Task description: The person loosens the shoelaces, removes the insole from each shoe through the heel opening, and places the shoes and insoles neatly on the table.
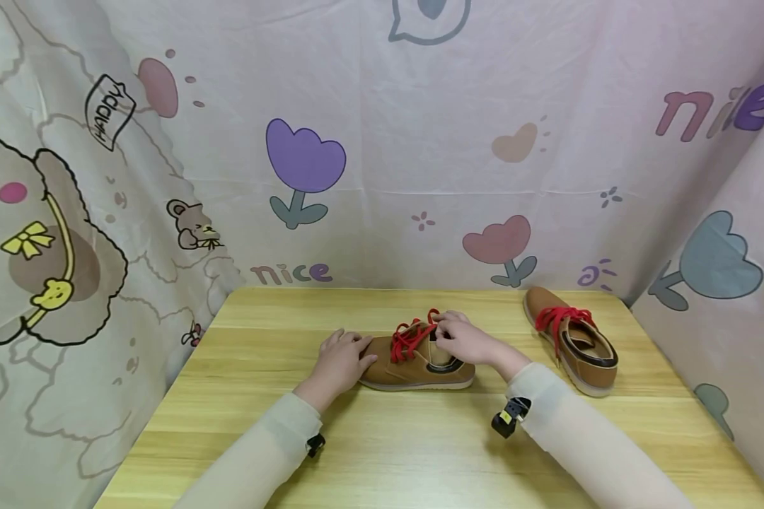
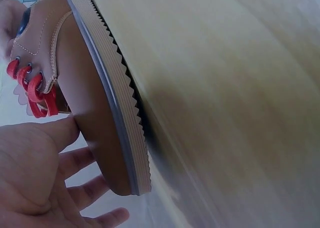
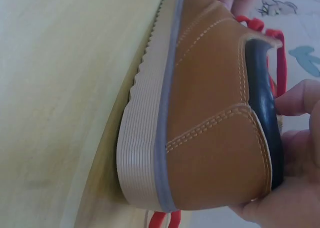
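A brown shoe (image 1: 382, 360) with red laces stands on the wooden table, toe pointing left. My left hand (image 1: 340, 364) rests against its toe, fingers spread and fairly straight over the upper; the left wrist view shows the thumb and fingers along the toe (image 2: 107, 153). At the ankle opening is my right hand (image 1: 465, 339), fingers curled and pinching the red shoelace (image 1: 414, 339) by the dark padded collar (image 3: 260, 82). In the right wrist view the lace runs up to a fingertip, and the far fingers are partly hidden behind the collar.
A second brown shoe (image 1: 569, 339) with a tied red lace stands at the table's right rear, toe toward the back. Printed curtains (image 1: 382, 155) enclose the wooden table (image 1: 261, 332) behind and at both sides.
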`<state>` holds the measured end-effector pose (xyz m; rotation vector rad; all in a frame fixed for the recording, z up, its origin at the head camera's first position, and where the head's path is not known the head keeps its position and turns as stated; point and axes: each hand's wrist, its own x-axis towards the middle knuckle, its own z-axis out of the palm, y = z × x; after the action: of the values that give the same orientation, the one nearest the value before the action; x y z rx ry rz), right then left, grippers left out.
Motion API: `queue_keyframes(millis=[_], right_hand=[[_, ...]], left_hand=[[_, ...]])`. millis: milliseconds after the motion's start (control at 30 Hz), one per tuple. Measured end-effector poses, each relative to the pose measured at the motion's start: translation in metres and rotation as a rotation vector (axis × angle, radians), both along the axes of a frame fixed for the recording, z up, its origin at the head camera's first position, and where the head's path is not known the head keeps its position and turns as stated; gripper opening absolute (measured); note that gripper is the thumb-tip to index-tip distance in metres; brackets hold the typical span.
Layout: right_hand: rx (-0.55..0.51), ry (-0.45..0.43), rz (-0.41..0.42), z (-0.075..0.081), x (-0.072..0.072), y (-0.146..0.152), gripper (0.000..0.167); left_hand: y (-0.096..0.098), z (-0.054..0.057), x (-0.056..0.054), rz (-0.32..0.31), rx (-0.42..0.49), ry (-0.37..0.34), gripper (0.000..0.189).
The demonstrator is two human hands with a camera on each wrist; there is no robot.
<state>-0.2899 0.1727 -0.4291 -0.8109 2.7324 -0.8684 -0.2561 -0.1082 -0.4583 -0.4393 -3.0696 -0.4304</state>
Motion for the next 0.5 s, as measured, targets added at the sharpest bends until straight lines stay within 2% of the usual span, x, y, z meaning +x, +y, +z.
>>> queue_keyframes(millis=[233,400,500], right_hand=[[-0.073,-0.054,-0.001,0.0024,-0.0017,0.0033,0.023],[-0.156,-0.152,-0.067,0.0013,-0.0026,0.0059,0.031],[-0.208,-0.176,-0.089,0.0006,-0.0035,0.0056,0.028]], left_hand=[[-0.0015,-0.0025,-0.0005,0.003,0.017,0.007,0.050],[-0.0018,-0.0027,-0.0005,-0.002,0.012,0.014,0.050],[-0.0017,-0.0026,-0.0004,-0.006,0.009,0.015,0.050]])
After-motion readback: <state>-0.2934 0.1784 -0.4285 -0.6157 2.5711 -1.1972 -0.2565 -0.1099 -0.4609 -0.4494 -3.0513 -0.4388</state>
